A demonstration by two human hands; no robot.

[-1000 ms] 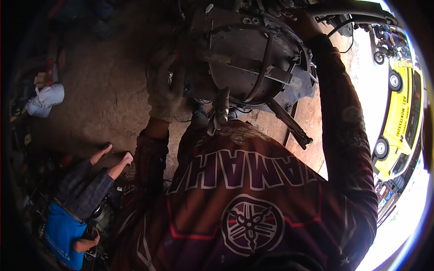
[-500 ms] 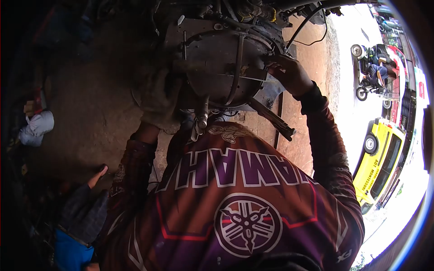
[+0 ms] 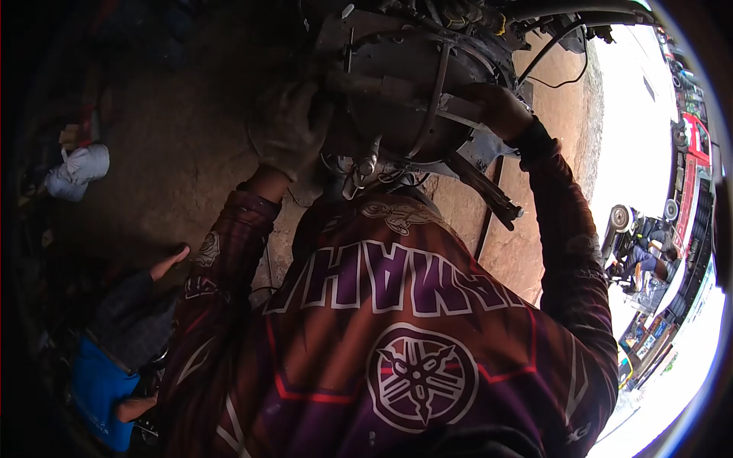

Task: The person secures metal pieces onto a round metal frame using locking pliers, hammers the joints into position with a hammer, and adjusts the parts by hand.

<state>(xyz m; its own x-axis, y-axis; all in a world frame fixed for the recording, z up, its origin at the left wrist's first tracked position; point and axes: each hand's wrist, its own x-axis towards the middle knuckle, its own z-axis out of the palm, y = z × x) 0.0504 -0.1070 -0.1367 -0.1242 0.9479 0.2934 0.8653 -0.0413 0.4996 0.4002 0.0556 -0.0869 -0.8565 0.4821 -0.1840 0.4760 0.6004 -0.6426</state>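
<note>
A dark round metal housing [image 3: 382, 126], crossed by a curved metal strap [image 3: 436, 99], fills the upper middle of the head view. My left hand [image 3: 290, 126], in a dirty work glove, is closed at the housing's left side. From near its fingers a blurred dark bar-like tool [image 3: 374, 85] reaches across the housing; its exact kind is unclear. On the right, my bare right hand [image 3: 496, 109] is closed around a narrow flat metal bar [image 3: 460, 119], which points left toward the strap. Shadow hides part of both grips.
A metal bracket arm [image 3: 485, 191] juts out below the housing on the right. Hoses and cables [image 3: 565, 42] run along the top right. Another person's leg [image 3: 168, 263] and blue garment [image 3: 103, 393] are at lower left. Vehicles [image 3: 645, 252] stand outside on the bright right side.
The view has shifted, so the housing appears farther right and the yellow van is nearly out of sight. My left hand has risen, with the dark tool now across the upper housing.
</note>
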